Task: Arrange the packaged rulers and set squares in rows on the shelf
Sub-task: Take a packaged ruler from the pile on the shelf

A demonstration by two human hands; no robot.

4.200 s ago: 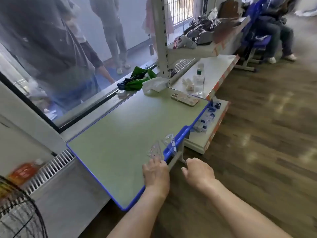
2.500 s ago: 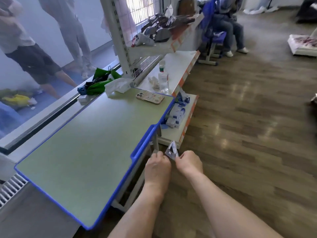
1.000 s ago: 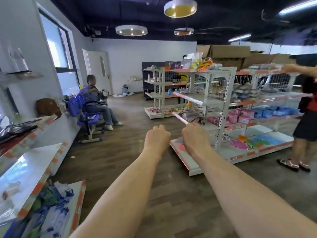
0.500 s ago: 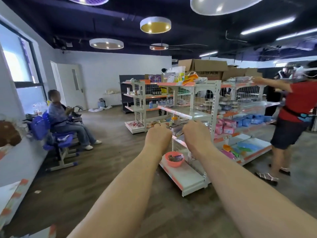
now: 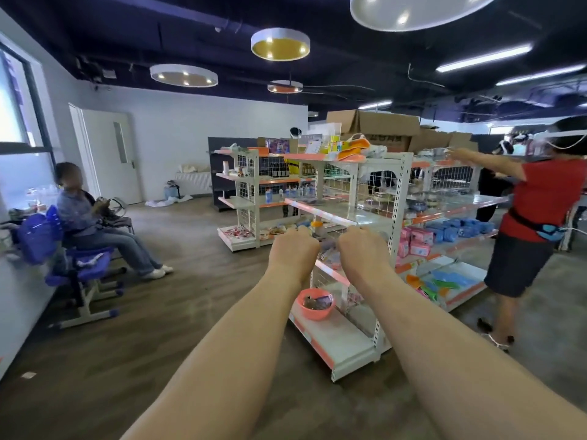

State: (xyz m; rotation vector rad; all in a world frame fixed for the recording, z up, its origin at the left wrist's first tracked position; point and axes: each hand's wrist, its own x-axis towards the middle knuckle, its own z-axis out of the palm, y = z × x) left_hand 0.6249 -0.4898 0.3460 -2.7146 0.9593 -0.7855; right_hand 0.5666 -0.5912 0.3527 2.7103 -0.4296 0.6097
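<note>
**Hands out toward the shelf, packet mostly hidden**

We hold our left hand and right hand out side by side, near each other but apart, knuckles toward us. The fingers of both are curled in tight. The palms face away, so we cannot tell what they have hold of. What may be the packaged set square shows only as a pale, clear sliver in the gap between the hands, too small to be sure of. The white shelf unit stands ahead of the hands, with a pink bowl on its bottom board.

We judge such a packet to be light, thin and flat: stiff plastic in a slick clear sleeve. We should pinch it by an edge or corner, thumb on one face. We should also keep it flat, since the sleeve may slide and the plastic could snap if bent.
</note>
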